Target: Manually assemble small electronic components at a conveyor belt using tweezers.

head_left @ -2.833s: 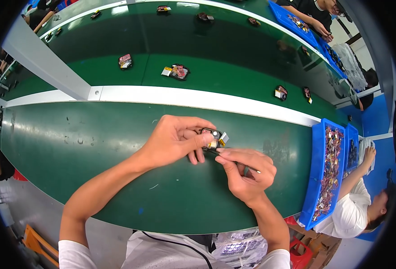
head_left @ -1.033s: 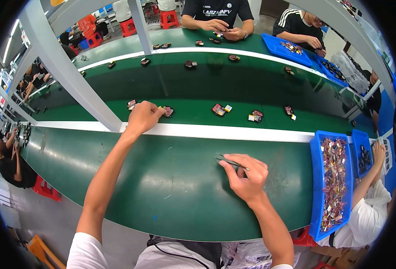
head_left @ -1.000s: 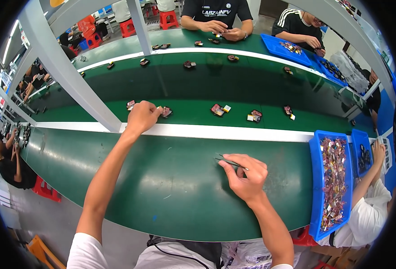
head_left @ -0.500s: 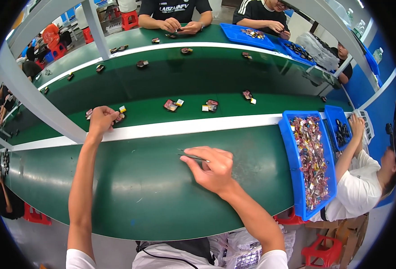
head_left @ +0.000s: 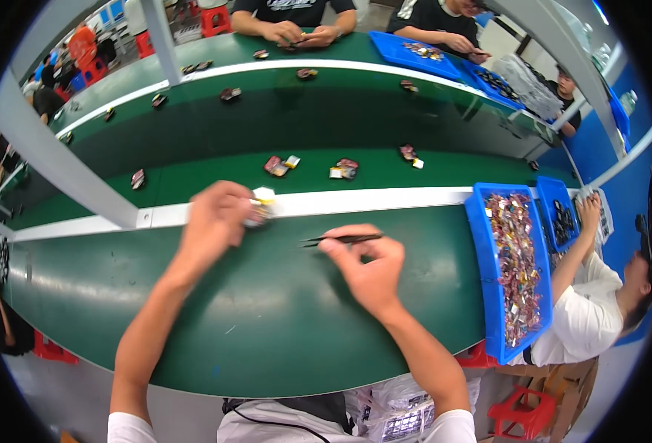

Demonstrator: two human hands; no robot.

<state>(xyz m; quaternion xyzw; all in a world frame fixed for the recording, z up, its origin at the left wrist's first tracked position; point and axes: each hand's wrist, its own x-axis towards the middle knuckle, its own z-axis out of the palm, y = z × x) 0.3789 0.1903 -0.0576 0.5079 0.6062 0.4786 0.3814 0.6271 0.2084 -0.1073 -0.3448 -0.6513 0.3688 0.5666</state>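
My left hand [head_left: 215, 225] is closed on a small dark electronic part [head_left: 258, 213] with a white-and-yellow piece attached, held over the white rail; motion blurs it. In my right hand [head_left: 370, 269] is a pair of dark tweezers [head_left: 344, 239], tips pointing left toward the left hand, with nothing visible between them. Beneath both hands lies the green work surface [head_left: 267, 317]. Similar small parts sit on the green belt beyond the rail: one near the middle [head_left: 276, 166], another to its right [head_left: 346, 168], and a third farther right [head_left: 408, 153].
A blue tray [head_left: 497, 310] full of small wired pieces stands on my right, beside a smaller blue tray [head_left: 562, 221] of black parts. The white rail [head_left: 370, 200] and a slanted white post [head_left: 67, 155] border the belt. Co-workers sit opposite and at my right.
My left hand has lifted a small part off the belt and brought it right and nearer over the rail. My right hand has shifted slightly right, the tweezers still in it.
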